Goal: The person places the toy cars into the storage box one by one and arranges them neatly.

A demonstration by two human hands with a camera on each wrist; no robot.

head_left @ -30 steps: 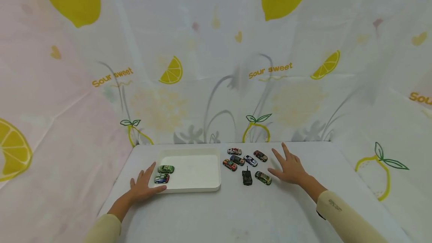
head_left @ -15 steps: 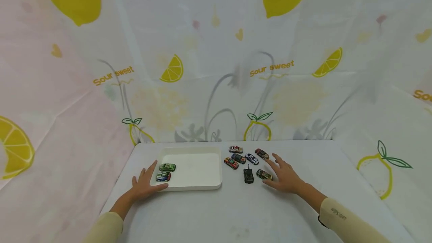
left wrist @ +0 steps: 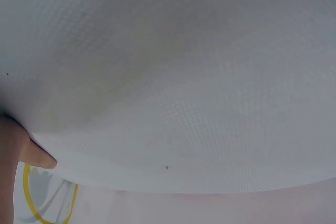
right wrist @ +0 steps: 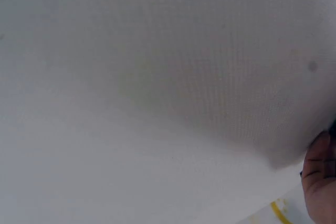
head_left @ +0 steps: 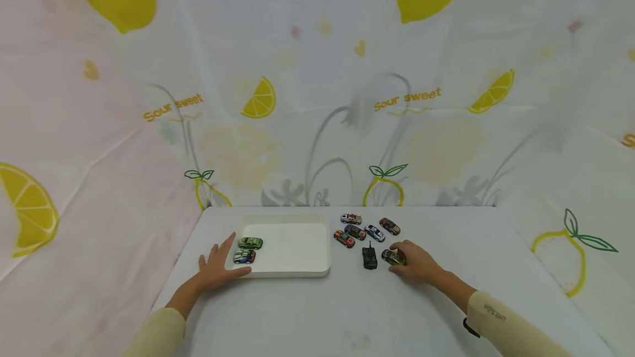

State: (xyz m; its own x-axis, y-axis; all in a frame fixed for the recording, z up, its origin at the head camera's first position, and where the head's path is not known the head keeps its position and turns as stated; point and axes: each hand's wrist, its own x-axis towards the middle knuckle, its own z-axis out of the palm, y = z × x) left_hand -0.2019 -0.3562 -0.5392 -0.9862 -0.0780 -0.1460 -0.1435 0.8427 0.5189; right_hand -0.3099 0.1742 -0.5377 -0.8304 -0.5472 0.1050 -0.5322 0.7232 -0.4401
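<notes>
My right hand (head_left: 418, 263) pinches a dark green toy car (head_left: 391, 257) between thumb and fingers on the right part of the table; its fingers cover the car's right end. Just left of it lies a black toy tank (head_left: 369, 257), barrel pointing away. My left hand (head_left: 216, 270), fingers spread, rests at the left front corner of a white tray (head_left: 297, 274), thumb along the front wall. Inside the tray, near that hand, sit a green toy car (head_left: 250, 243) and a white, blue and red toy car (head_left: 245, 257). Both wrist views show mostly tablecloth, with a hand at the edge.
Behind the tank stand several toy cars: a white-and-red one (head_left: 350, 218), an orange-red one (head_left: 344, 238), a blue one (head_left: 355, 231), a white one (head_left: 374, 232) and a dark red one (head_left: 389, 226). A lemon-print curtain (head_left: 317, 142) closes off the table's back and sides.
My right hand has moved left and down, and its spread fingers have closed on the dark green toy car. My left hand stays at the tray. The head view has shifted slightly.
</notes>
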